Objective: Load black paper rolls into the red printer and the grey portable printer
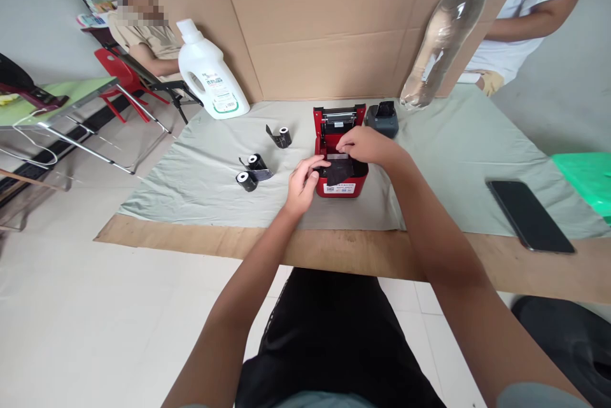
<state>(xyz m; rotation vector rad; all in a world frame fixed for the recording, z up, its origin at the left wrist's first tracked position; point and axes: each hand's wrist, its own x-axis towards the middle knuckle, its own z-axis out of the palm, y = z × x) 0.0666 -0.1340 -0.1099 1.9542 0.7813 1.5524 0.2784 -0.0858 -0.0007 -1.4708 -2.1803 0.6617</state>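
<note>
A red receipt printer (pixel 340 190) stands on the cloth with its lid raised, showing a roller and black parts inside. From its front hangs a black strip of paper (pixel 340 172), draped over the edge. My left hand (pixel 303 185) rests at the printer's left side, fingers stretched over the rim and thumb apart. Reaching in from the right, my right hand (pixel 365 144) has its bent fingertips together inside the opening, near a pale strip; what they pinch is hidden. Left of the printer lie small black paper rolls, including one roll (pixel 285 137) with a loose end and another roll (pixel 247 181).
Behind the printer sits a dark grey device (pixel 382 120). A white detergent bottle (pixel 212 77) and a clear water bottle (pixel 443 45) stand before a cardboard panel (pixel 329 26). A phone (pixel 529 216) lies right, near a green object (pixel 585 182). Two people are beyond the panel.
</note>
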